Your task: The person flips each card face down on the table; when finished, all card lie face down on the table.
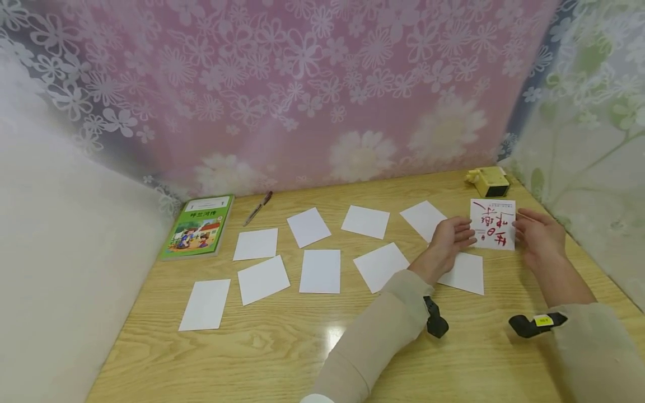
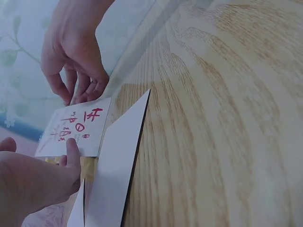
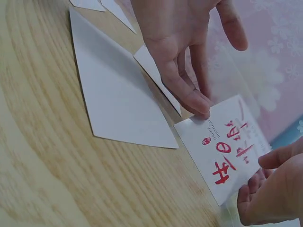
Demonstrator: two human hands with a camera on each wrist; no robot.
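Observation:
A white birthday card [image 1: 492, 224] with red handwriting and small "HAPPY BIRTHDAY" print stands facing me at the right side of the table. My left hand [image 1: 445, 243] is at its left edge; in the right wrist view the fingertips [image 3: 201, 106] touch the card and the thumb stands apart. At the opposite edge my right hand [image 1: 546, 238] pinches the card, fingers curled and thumb near the edge in the right wrist view. A blank white card [image 1: 463, 273] lies on the table beneath my left hand, partly covered by it.
Several blank white cards [image 1: 320, 271] lie spread over the wooden table [image 1: 252, 358]. At the back left are a green book [image 1: 199, 226] and a pen [image 1: 258, 208]. A small yellow object [image 1: 489, 182] stands behind the birthday card, near the flowered curtain [image 1: 302, 84].

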